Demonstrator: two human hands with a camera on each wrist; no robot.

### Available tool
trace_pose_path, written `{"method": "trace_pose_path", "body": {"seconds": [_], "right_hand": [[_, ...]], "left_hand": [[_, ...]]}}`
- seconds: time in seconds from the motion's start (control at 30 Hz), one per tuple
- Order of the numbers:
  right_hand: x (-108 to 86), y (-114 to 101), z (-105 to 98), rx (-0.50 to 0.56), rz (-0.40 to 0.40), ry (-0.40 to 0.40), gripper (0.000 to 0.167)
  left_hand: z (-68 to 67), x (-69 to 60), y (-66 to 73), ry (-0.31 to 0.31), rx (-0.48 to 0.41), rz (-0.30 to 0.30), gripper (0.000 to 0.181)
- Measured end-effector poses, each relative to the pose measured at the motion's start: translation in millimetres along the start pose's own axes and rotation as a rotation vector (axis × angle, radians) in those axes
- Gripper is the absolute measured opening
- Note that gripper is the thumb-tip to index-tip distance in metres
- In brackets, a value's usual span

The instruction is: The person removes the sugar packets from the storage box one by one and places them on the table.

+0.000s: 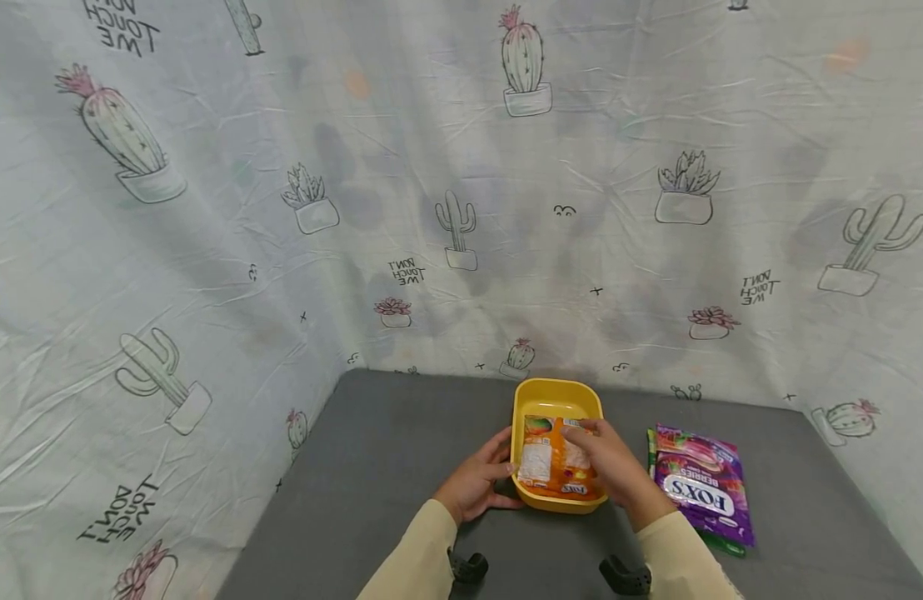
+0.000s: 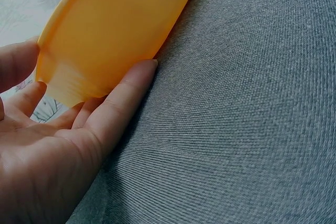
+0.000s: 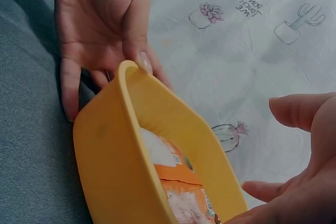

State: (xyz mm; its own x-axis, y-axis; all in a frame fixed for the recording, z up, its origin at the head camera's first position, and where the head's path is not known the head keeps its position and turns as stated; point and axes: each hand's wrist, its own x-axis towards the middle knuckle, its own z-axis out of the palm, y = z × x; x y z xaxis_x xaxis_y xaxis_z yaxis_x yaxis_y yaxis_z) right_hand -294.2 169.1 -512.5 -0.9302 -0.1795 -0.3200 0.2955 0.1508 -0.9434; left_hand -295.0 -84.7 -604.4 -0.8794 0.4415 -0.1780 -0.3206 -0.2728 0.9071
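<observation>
A yellow plastic container [image 1: 557, 392] stands on the grey table. Inside it lies an orange Fox's candy bag [image 1: 557, 454], its printed side up. My left hand [image 1: 476, 479] holds the container's left side, with the thumb at the rim and other fingers against the outer wall, as the left wrist view shows. Over the right part of the bag and the right rim reaches my right hand [image 1: 615, 467]. In the right wrist view its thumb and fingers [image 3: 299, 109] are spread; whether the fingertips touch the bag is hidden.
To the right lies a purple Fox's Berries candy bag [image 1: 701, 483] on top of a green bag [image 1: 720, 544], which shows only at its edges. A white sheet printed with cacti [image 1: 581, 250] hangs behind and beside the grey table [image 1: 401, 425].
</observation>
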Motion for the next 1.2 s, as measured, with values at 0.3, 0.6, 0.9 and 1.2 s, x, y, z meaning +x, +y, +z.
{"method": "trace_pose_path", "body": {"seconds": [0.3,0.6,0.9,1.2], "right_hand": [[5.2,-3,-2,-0.016,0.031,-0.004,0.086],[19.0,-6,-5,-0.046,0.050,-0.001,0.088],[30.7,-6,-13,-0.049,0.089,-0.023,0.098],[35.4,-7,-15,-0.042,0.088,-0.037,0.087]], "left_hand": [[-0.5,0.0,1.7,0.009,-0.001,-0.010,0.070],[1.0,-0.7,1.5,0.015,0.004,-0.006,0.068],[1.7,-1.0,1.9,0.007,-0.001,-0.005,0.070],[0.8,0.1,1.3,0.006,0.009,-0.008,0.070]]}}
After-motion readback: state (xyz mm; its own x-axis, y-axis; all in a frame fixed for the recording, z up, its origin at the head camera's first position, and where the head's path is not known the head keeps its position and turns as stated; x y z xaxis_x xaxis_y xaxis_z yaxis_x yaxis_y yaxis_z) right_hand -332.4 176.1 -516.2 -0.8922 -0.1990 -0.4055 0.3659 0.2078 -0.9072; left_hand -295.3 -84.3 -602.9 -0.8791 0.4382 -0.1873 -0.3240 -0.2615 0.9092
